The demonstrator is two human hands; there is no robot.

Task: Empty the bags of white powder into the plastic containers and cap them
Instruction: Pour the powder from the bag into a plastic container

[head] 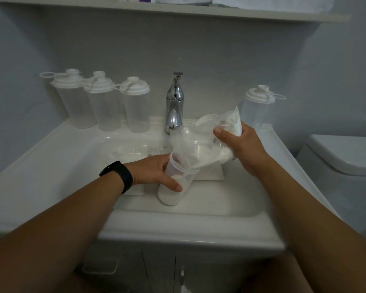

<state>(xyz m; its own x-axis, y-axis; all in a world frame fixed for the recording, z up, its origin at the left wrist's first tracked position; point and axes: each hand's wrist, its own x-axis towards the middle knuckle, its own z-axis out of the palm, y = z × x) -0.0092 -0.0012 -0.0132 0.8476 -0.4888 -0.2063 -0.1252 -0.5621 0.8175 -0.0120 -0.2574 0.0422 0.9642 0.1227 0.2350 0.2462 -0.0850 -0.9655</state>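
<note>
Clear plastic bag of white powder (203,144), gripped by the right hand (241,144), feeds the open translucent plastic container (175,182) the left hand (156,172) holds tilted in the white sink (51,157); a slipped mouth would likely spill powder.

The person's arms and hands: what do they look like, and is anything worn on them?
Both forearms are bare, with no sleeves in view. The left hand has no glove, and a plain black wristband, like a fitness tracker, sits at its wrist. The right hand is also ungloved, and its wrist carries nothing. No rings show on the visible fingers.
</note>
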